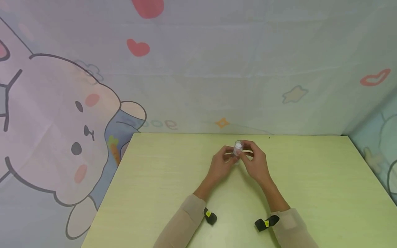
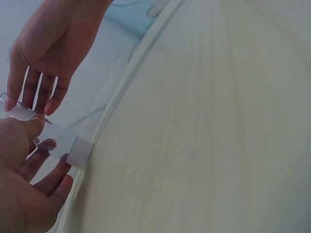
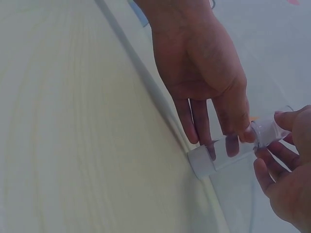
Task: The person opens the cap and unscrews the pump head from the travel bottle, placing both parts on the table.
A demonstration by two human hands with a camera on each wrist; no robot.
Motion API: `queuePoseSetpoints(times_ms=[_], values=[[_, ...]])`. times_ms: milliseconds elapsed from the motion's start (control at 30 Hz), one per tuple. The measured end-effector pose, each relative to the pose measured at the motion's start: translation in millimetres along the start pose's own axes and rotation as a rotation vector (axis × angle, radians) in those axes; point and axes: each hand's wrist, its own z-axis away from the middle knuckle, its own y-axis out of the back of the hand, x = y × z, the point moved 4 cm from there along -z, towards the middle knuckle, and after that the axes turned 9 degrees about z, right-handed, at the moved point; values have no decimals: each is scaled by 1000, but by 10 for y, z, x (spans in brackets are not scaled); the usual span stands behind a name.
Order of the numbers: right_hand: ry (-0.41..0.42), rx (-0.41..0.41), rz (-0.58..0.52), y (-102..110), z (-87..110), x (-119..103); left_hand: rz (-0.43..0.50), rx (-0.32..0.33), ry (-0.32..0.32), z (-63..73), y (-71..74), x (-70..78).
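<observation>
A slim clear bottle with a white base (image 3: 201,161) stands in both hands, its clear cap (image 1: 238,143) uppermost with a white part inside it. My left hand (image 1: 221,163) grips the transparent body (image 2: 58,133), thumb on one side and fingers on the other. Higher up, my right hand (image 1: 256,162) pinches the cap between thumb and fingers. The right wrist view shows that right hand (image 3: 294,174) at the cap and the left hand (image 3: 199,63) along the body. The white base is close over the table.
A pale wood-grain table (image 1: 149,193) lies under both forearms, with its far edge just beyond the hands. Behind it hangs a printed cloth (image 1: 198,69) with a cartoon animal and hearts. Black straps (image 1: 211,217) with yellow marks sit at the sleeve cuffs.
</observation>
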Motion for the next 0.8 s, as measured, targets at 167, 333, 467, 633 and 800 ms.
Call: queuePoseSetpoints(times_ms=[167, 333, 467, 633, 800], values=[[5, 3, -22, 30, 10, -68, 9, 5, 8, 5, -8, -13], [7, 8, -24, 44, 6, -77, 20, -2, 22, 18, -6, 2], [11, 9, -27, 53, 3, -85, 35, -10, 18, 17, -1, 18], [15, 14, -39, 60, 3, -109, 39, -22, -4, 9, 4, 25], [13, 16, -51, 72, -7, -143, 32, -33, 4, 7, 12, 18]])
